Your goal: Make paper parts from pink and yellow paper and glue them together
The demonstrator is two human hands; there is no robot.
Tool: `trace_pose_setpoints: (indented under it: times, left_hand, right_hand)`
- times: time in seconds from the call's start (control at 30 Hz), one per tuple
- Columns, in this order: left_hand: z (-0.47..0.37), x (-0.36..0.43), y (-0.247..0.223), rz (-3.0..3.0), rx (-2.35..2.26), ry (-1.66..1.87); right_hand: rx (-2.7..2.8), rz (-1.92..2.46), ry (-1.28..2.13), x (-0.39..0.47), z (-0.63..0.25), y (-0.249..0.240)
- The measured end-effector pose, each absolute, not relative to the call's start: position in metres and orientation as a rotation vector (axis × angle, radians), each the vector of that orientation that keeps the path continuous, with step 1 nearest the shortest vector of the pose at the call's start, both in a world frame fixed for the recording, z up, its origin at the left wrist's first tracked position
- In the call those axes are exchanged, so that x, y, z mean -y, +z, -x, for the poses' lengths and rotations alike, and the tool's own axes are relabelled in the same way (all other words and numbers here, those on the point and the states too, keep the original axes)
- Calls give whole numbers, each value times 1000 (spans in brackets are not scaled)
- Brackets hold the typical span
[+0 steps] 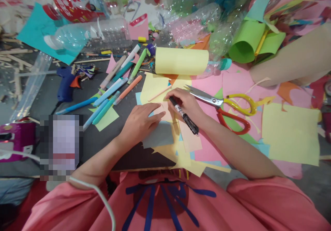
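My right hand (184,105) grips a black marker (184,115), its barrel slanting back toward my wrist. The marker's tip is hidden behind my fingers. Just left of it, my left hand (142,120) lies with fingers stretched out and thumb apart, its tips on a small pale pink piece of paper (167,112). Yellow paper (152,88) lies beneath and behind that piece, with a thin pale strip (160,93) on it. To the right of my right hand, scissors (219,102) with one yellow and one red handle lie with their blades toward my hand.
Several coloured markers (129,89) lie left of my hands, with a blue glue gun (66,84) beyond. A bottle wrapped in yellow paper (181,61) lies behind. Clear plastic bottles (103,32) line the back. A cardboard tube (292,57) and a yellow sheet (291,132) are at right.
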State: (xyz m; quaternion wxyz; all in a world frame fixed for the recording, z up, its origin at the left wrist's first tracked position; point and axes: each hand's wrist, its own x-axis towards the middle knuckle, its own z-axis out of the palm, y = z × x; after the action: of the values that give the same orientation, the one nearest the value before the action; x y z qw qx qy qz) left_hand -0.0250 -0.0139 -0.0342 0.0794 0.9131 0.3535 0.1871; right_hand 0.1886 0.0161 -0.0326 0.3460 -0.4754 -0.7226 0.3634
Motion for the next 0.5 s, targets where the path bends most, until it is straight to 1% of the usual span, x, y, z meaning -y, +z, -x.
trace_pose_setpoints:
  times: [0.3, 0.5]
  left_hand:
    - [22, 14, -31, -2761, -1077, 555]
    - [24, 15, -33, -2731, -1078, 484]
  right_hand:
    - [1893, 1243, 922, -15, -188, -32]
    - [1909, 1241, 916, -16, -189, -32]
